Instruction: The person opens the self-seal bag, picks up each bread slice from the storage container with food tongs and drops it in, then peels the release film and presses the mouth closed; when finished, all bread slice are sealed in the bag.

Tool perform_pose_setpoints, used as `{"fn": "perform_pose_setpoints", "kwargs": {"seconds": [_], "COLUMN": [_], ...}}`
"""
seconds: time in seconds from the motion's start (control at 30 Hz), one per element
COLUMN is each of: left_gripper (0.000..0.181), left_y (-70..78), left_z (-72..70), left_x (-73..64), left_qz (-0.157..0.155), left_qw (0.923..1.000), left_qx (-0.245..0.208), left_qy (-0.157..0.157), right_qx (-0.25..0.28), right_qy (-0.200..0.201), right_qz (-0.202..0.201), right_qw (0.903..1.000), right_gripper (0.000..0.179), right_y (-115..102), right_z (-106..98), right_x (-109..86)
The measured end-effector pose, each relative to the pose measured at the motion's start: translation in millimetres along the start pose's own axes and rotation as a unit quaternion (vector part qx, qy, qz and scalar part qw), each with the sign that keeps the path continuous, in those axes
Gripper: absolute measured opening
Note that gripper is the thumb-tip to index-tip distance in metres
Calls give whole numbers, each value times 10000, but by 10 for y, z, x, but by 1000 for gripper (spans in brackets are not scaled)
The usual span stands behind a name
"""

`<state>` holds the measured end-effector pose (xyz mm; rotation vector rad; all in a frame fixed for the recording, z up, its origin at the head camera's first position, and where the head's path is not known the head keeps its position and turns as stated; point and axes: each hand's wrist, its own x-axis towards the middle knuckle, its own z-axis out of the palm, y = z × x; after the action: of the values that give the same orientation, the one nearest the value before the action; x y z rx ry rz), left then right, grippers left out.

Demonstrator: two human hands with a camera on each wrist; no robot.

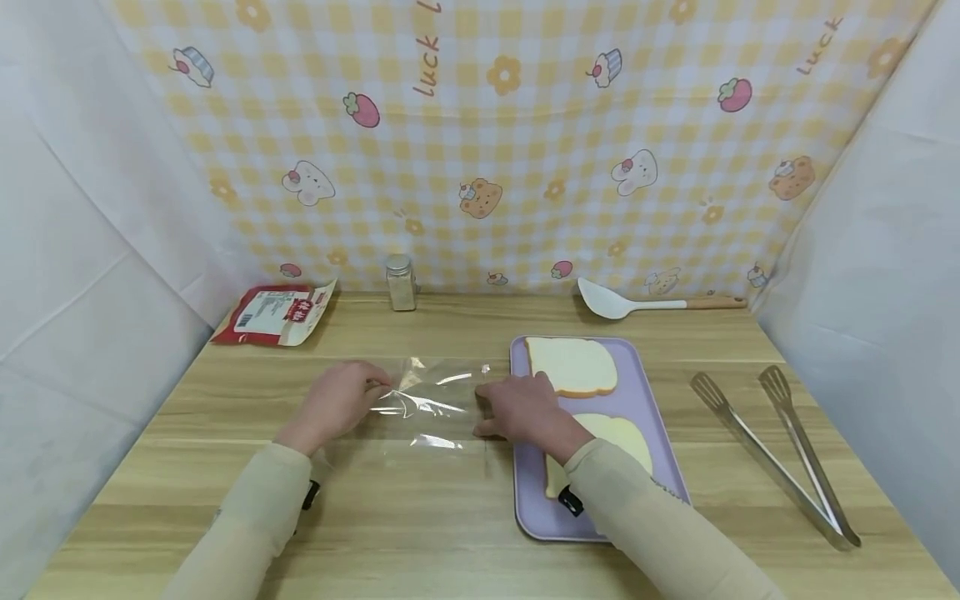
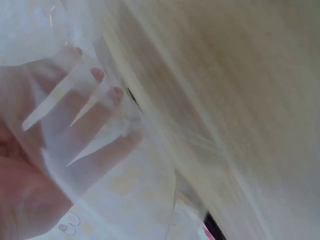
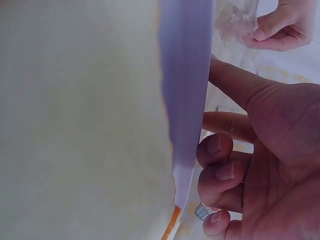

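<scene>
The left hand (image 1: 341, 402) pinches the left end of a clear plastic film (image 1: 431, 410) over the wooden table (image 1: 405, 533), just left of the lilac tray (image 1: 531, 493) of bread slices (image 1: 573, 365); the right hand (image 1: 527, 408) is at its opposite edge, apparently to keep the film spread, though I cannot tell whether those fingertips grip it

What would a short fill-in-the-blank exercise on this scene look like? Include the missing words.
The purple tray carries ____ slices of bread.
In the head view, the left grip pinches clear plastic lying to the ____ of the tray.
In that view, the tongs lie to the tray's ____.
At the back, the jar stands ____ the packet and the spatula.

Missing words: two; left; right; between.
</scene>
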<state>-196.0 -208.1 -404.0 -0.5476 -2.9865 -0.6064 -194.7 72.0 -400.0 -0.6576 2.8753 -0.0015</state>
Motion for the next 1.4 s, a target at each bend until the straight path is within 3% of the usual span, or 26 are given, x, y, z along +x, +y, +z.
{"fn": "perform_pose_setpoints", "kwargs": {"seconds": [0.37, 0.87, 1.23, 1.4], "left_gripper": [11, 16, 13, 10], "left_y": [19, 77, 102, 71], "left_z": [-251, -383, -300, -240], "left_x": [-57, -95, -110, -113], "left_qz": [146, 7, -3, 106], "left_qw": [9956, 9967, 9979, 9976], "left_qx": [-345, -254, -242, -59], "left_qy": [862, 772, 595, 686], "right_qx": [-28, -51, 148, 152], "right_qy": [-17, -16, -63, -97], "right_qz": [69, 41, 35, 24], "right_qw": [10000, 10000, 9999, 9998], "right_gripper": [37, 34, 38, 39], "right_y": [43, 57, 44, 24], "right_z": [-14, -16, 4, 5], "right_x": [7, 2, 6, 2]}}
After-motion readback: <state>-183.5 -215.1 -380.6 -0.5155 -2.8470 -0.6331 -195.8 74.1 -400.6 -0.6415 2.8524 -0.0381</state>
